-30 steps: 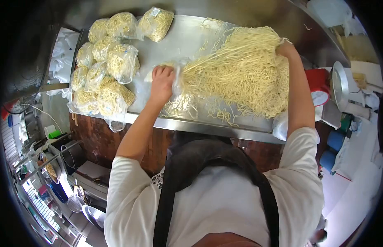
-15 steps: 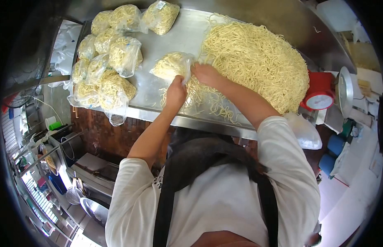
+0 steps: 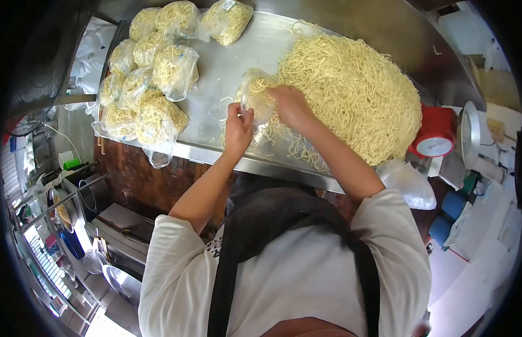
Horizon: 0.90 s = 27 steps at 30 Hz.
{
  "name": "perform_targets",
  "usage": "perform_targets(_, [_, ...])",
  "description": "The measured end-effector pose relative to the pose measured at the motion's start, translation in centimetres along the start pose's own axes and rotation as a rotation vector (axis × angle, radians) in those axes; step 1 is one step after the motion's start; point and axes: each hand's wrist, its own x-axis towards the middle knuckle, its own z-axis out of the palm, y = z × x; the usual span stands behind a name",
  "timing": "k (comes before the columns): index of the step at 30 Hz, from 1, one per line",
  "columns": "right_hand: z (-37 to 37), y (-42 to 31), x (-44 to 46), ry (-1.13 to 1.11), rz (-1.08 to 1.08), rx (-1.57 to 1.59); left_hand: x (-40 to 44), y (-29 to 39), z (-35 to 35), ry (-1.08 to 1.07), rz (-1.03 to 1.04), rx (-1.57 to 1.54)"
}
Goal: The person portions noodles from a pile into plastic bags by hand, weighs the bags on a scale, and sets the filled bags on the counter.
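A clear plastic bag of noodles point(image 3: 257, 100) is held tilted above the steel tabletop, with pale yellow noodles inside. My left hand point(image 3: 239, 132) pinches its near left side between thumb and fingers. On the other side, my right hand point(image 3: 293, 106) has its fingers closed at the bag's right edge; the fingertips are partly hidden, with noodles beside them. Right behind that hand spreads a large heap of loose noodles point(image 3: 353, 92). Stray noodles point(image 3: 303, 151) lie on the metal below the bag.
Several filled noodle bags point(image 3: 174, 70) are piled on the left of the steel table point(image 3: 221, 64). A red dial scale point(image 3: 435, 135) stands at the right end. Near it, a bundle of clear plastic point(image 3: 407, 182) hangs by the table edge. A raised steel wall point(image 3: 350, 19) runs along the back.
The bag has moved rightward and been tipped more upright, so its round side faces me. Both hands stay on it, and my right hand has shifted slightly right. The camera view has shifted slightly.
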Motion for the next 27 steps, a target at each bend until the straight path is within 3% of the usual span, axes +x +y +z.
perform_targets(2, [3.2, 0.9, -2.0, 0.355, 0.040, -0.421, 0.2, 0.0, 0.0, -0.015, 0.010, 0.030])
perform_targets(5, [7.3, 3.6, -1.0, 0.074, -0.011, -0.187, 0.5, 1.1, 1.3, -0.086, -0.055, 0.017])
perform_targets(8, [4.1, 2.6, 1.9, -0.296, 0.068, 0.376, -0.7, 5.2, 1.8, -0.141, -0.006, 0.047])
perform_targets(9, [3.5, 2.4, 3.2, -0.195, -0.002, 0.446, -0.8, 5.6, 2.0, -0.166, 0.018, 0.073])
perform_targets(10, [3.0, 2.0, 4.4, -0.095, -0.072, 0.514, -1.0, 4.8, 2.3, -0.152, 0.238, 0.167])
perform_targets(11, [2.6, 1.6, 5.1, 0.004, -0.142, 0.580, -1.3, 4.9, 2.2, -0.178, 0.244, 0.181])
perform_targets(14, [0.9, -0.3, 4.9, 0.072, 0.515, 1.881, -1.8, 5.3, 2.1, -0.275, 0.239, 0.187])
perform_targets(17, [6.4, 2.6, 5.3, -0.171, 0.382, 1.626, -2.0, 5.1, 2.6, -0.347, 0.145, 0.051])
perform_targets(19, [1.8, 1.9, 3.2, -0.413, 0.412, 1.238, -0.2, 5.1, 2.5, -0.276, 0.064, -0.147])
perform_targets(21, [1.0, 2.8, 0.7, -0.145, -0.062, 0.585, 1.6, 4.5, 1.2, -0.168, 0.042, -0.174])
perform_targets(23, [0.5, 4.7, -1.7, 0.038, 0.128, 0.367, 3.1, 3.3, -0.5, -0.103, 0.134, 0.192])
perform_targets(24, [0.5, 5.3, -2.5, 0.133, 0.223, 0.250, 3.3, 3.6, -0.1, -0.055, 0.349, 0.294])
perform_targets(26, [1.0, 5.5, -2.8, -0.102, 0.430, 0.392, 3.8, 4.6, 1.1, 0.053, 0.787, 0.490])
perform_targets(27, [1.2, 5.4, -2.8, -0.222, 0.532, 0.465, 4.4, 4.3, 1.8, -0.073, 0.783, 0.665])
